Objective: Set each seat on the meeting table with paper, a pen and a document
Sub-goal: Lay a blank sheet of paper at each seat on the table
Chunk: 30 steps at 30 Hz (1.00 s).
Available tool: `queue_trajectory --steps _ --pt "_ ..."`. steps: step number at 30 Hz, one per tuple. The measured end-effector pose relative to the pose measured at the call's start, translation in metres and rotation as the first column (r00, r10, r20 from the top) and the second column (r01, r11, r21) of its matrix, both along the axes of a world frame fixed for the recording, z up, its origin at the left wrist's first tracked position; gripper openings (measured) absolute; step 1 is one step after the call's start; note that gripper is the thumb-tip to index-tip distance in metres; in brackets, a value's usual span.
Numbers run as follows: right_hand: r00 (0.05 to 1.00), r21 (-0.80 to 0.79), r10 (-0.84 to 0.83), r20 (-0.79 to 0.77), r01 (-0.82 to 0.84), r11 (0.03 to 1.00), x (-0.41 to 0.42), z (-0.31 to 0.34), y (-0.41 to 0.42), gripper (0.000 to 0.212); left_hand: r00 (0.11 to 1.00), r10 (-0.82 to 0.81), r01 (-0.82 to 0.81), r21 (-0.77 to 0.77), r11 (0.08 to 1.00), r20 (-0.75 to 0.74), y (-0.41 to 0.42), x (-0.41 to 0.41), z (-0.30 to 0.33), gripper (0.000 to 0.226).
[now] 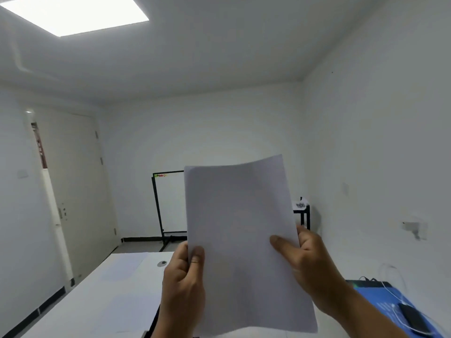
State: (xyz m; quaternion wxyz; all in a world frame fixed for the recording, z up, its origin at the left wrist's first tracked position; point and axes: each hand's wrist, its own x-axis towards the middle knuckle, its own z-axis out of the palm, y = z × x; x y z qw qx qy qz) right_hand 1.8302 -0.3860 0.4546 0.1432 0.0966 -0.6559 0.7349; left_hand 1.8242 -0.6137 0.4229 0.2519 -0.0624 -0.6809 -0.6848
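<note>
Above the near end of the meeting table (97,296), in the head view, you hold a stack of paper (241,240) upright in front of you, clear of the tabletop. Your left hand (183,284) pinches its lower left edge, thumb on the front; your right hand (307,262) pinches the right edge the same way. Gripping both sides likely keeps the limp sheets from flopping while you separate or check them. Behind stands a whiteboard (170,203).

Paper (244,240): plain white. Table (97,301) below it: white. Mat (380,298) right of paper: blue. Whiteboard (169,203) frame: black.
</note>
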Motion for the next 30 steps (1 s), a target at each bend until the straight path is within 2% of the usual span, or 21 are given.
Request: queue_trajectory --steps 8,18,23,30 --pt "0.999 0.047 -0.017 -0.034 0.019 0.999 -0.139 0.026 -0.029 0.022 0.995 -0.093 0.096 0.115 0.989 -0.030 -0.027 -0.142 0.026 0.023" --pt "0.996 0.087 -0.089 -0.027 0.091 0.992 -0.282 0.040 -0.030 0.025 0.978 -0.188 0.198 0.127 0.972 -0.087 -0.028 -0.300 0.036 0.024" --pt "0.993 0.088 -0.106 -0.045 0.110 0.990 -0.367 0.029 0.001 0.030 0.975 -0.201 0.212 0.118 0.970 -0.097 0.002 -0.388 0.031 0.023" --pt "0.982 0.078 -0.161 -0.101 0.169 0.983 -0.516 0.018 0.071 0.019 0.976 -0.189 0.200 0.094 0.975 -0.112 0.075 -0.535 0.020 0.024"
